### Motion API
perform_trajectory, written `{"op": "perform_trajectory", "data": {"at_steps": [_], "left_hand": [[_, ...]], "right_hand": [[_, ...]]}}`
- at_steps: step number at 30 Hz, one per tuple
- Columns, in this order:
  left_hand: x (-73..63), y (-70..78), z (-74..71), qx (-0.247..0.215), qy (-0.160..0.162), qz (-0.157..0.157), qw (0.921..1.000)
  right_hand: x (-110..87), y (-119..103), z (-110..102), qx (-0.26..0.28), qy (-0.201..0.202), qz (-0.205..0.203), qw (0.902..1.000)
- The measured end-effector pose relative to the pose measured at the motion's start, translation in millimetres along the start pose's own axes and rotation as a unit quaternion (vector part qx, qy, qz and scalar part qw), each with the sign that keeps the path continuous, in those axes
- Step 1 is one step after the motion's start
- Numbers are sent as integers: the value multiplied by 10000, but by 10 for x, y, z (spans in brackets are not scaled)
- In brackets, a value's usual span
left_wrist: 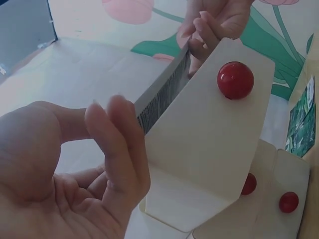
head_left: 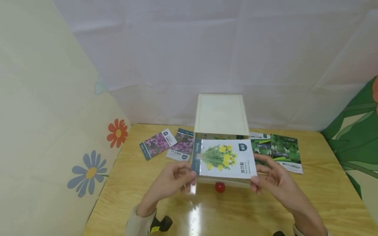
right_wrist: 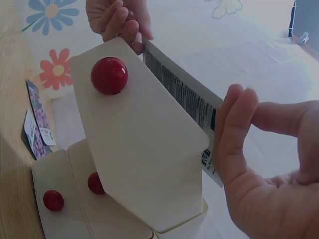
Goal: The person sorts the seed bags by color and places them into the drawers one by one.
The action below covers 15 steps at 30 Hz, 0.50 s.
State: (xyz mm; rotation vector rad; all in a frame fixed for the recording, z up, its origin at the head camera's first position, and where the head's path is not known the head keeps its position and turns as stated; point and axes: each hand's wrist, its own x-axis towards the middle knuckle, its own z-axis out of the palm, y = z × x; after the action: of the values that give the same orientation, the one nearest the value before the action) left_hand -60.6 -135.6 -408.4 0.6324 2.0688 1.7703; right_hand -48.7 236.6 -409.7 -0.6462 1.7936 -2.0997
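Over at the counter [head_left: 118, 200], the person's left hand [head_left: 173, 180] and right hand [head_left: 277, 180] have thumb and fingers clamped on opposite ends of a flat packet [head_left: 221, 159] (yellow flowers on its face), held above the pulled-out drawer [head_left: 236, 183] of a pale cabinet [head_left: 221, 113]. Purple-flowered packets [head_left: 157, 144] lie left, green packets [head_left: 284, 150] right.

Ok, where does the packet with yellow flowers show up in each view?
Head: packet, below and right of centre, between left hand and right hand.
Left wrist: packet, upper centre, slanting up rightward.
Right wrist: packet, upper right of centre, slanting down rightward.
Landmark in all: the red knob nearest the packet.
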Motion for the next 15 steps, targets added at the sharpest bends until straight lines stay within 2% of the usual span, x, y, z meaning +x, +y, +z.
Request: {"op": "perform_trajectory", "data": {"at_steps": [3,7,15], "left_hand": [[36,18,-3,137,88,-112,9998],[80,30,-19,423,172,-195,9988],[134,42,-56,630,-38,83,9980]], "right_hand": [[8,-1,4,-67,96,104,9999],[24,12,-4,12,25,115,9999],[32,55,-21,-268,-35,84,9996]]}}
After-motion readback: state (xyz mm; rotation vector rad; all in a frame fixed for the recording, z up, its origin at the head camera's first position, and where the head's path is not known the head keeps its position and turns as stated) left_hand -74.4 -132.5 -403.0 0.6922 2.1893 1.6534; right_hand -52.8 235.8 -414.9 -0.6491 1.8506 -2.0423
